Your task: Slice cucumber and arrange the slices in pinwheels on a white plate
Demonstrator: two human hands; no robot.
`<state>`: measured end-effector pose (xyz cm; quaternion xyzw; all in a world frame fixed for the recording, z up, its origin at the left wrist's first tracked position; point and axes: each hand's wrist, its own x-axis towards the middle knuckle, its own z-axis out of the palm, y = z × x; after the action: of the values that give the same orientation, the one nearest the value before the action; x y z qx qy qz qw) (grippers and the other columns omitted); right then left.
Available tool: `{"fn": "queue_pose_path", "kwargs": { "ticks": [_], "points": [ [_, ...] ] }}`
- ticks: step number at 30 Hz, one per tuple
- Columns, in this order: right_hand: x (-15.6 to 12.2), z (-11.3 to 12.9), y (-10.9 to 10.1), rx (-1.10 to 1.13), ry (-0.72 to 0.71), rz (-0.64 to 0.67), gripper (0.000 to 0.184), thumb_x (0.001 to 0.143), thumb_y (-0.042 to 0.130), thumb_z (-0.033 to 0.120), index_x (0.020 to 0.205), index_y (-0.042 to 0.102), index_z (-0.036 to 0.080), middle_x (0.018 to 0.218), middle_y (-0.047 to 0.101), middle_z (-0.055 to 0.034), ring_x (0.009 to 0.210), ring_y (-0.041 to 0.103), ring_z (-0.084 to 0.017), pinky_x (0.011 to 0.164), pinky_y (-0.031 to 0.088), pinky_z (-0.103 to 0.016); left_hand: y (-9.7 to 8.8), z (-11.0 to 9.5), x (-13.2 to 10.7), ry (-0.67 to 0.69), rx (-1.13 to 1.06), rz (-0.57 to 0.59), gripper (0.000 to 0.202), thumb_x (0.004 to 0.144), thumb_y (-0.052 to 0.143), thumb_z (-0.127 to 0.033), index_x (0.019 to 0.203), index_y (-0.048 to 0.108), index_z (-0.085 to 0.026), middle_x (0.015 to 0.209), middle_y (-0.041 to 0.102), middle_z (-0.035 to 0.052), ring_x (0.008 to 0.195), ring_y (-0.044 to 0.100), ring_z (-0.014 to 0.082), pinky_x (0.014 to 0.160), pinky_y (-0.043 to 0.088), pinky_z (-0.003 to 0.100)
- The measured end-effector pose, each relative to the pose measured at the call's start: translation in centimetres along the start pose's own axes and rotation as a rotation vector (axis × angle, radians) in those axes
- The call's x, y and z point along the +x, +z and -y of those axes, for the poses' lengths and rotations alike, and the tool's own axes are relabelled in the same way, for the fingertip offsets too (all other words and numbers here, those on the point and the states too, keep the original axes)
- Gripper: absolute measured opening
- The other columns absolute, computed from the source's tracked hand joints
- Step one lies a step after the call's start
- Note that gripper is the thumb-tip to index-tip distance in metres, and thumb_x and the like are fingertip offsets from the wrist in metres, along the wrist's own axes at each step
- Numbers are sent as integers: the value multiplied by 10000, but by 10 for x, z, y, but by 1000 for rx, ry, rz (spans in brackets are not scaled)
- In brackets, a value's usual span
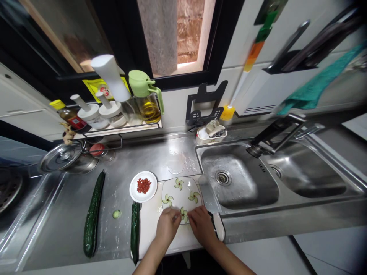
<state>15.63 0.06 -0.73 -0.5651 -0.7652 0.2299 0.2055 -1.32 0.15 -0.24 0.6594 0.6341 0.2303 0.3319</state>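
Note:
A square white plate lies on the white cutting board, bearing several flower shapes of thin cucumber slices with small red centres. At its near edge, both hands bend over the nearest cucumber flower. My left hand is closed in a pinch on the flower's left side; whatever its fingertips hold is hidden. On the other side, my right hand also has its fingers pinched together close to the slices, their contents too small to make out. A small white plate of red berry-like pieces stands behind left.
A cut cucumber rests along the board's left edge. Farther left lie a whole cucumber and a cucumber end piece. A double sink is to the right. Bottles and jars fill a rack at the back.

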Motion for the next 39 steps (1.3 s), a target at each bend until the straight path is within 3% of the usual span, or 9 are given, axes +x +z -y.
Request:
{"fn": "queue_pose_path", "kwargs": {
  "ticks": [18, 39],
  "points": [
    [-1, 4, 2, 6, -7, 71, 204, 802, 495, 95, 859, 647, 218, 811, 559, -41, 846, 453, -209, 767, 366, -344, 9, -5, 0, 24, 62, 33, 151, 803, 535, -188, 735, 670, -191, 740, 645, 45, 772, 582, 184, 721, 447, 297],
    [1, 0, -5, 29, 10, 37, 182, 807, 481, 116, 817, 641, 203, 814, 597, -52, 844, 482, -219, 764, 386, -355, -4, -8, -3, -9, -23, 10, 136, 804, 555, -234, 781, 681, -191, 777, 663, 55, 785, 606, 185, 742, 463, 297]
  ]
}}
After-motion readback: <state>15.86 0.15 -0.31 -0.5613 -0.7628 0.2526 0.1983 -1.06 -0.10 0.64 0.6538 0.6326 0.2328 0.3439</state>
